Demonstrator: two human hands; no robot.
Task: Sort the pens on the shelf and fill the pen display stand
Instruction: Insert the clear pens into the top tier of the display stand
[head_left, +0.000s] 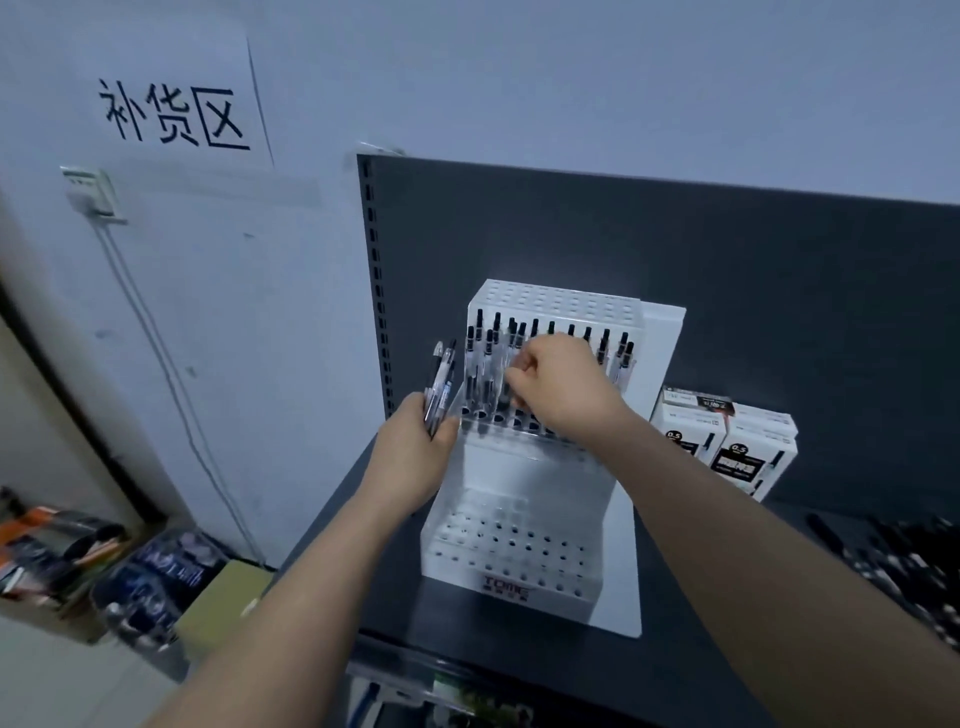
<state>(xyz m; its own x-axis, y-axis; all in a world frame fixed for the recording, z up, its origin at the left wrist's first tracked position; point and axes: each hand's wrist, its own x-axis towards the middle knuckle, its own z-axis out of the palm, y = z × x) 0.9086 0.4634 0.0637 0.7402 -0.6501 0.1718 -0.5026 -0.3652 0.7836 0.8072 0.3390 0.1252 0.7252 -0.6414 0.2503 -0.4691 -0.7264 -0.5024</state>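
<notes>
A white tiered pen display stand (524, 467) sits on the dark shelf (332, 551). Its middle tier holds a row of clear pens with black caps (605, 345); the top and bottom tiers show empty holes. My left hand (415, 452) grips a small bundle of pens (440, 382) just left of the stand, tips pointing up. My right hand (558, 384) is at the middle row with its fingers curled around a pen there (506, 364).
Two white pen boxes (727, 441) stand right of the stand against the dark back panel. A heap of loose black pens (904, 561) lies at the shelf's right end. Boxes and packets clutter the floor at lower left (104, 566).
</notes>
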